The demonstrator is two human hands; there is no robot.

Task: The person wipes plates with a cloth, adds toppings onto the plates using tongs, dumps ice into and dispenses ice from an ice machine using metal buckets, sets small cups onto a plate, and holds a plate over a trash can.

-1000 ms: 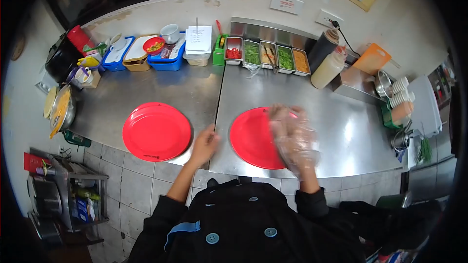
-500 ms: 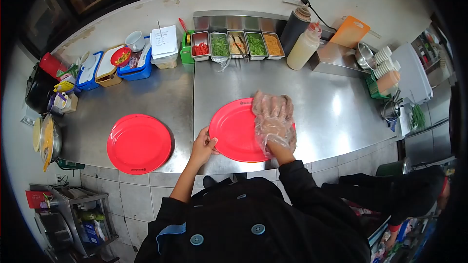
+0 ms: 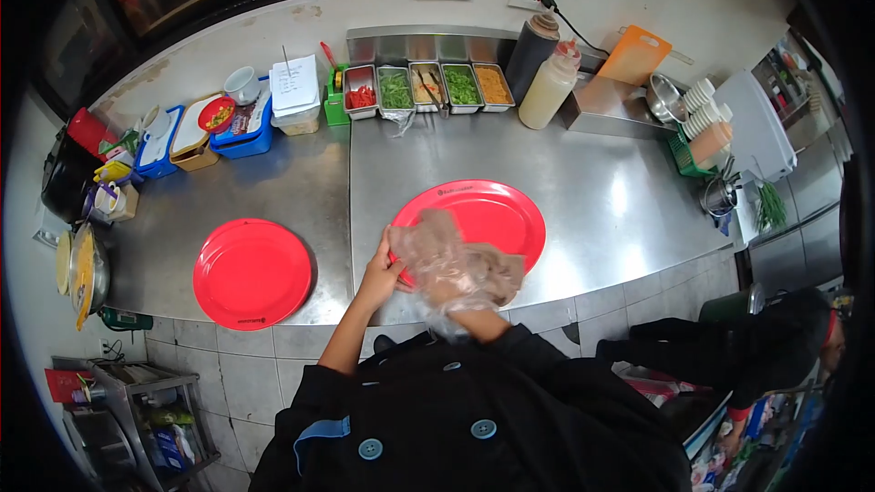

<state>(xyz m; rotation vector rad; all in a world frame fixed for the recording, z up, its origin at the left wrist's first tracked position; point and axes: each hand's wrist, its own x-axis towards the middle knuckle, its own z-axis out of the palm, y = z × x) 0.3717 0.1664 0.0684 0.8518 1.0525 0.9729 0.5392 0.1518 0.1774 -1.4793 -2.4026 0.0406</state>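
Note:
A red oval plate (image 3: 501, 214) lies near the front edge of the steel counter. My bare left hand (image 3: 381, 273) grips its left rim, thumb on top. Over the plate's lower left part is my right hand (image 3: 447, 264) in a clear plastic glove, with a brownish cloth or paper in or under it; folds of glove and cloth hide the fingers. A second red plate (image 3: 252, 273) rests on the counter to the left, touched by neither hand.
Metal trays of chopped food (image 3: 396, 89) line the back, beside two squeeze bottles (image 3: 550, 87). Blue bins (image 3: 246, 132) stand at the back left, a steel bowl (image 3: 96, 269) at the far left. Another person (image 3: 766, 346) bends down at the lower right.
My left hand has come onto the right plate's rim. My gloved right hand has swept from the plate's right side to its lower left. The camera view has shifted.

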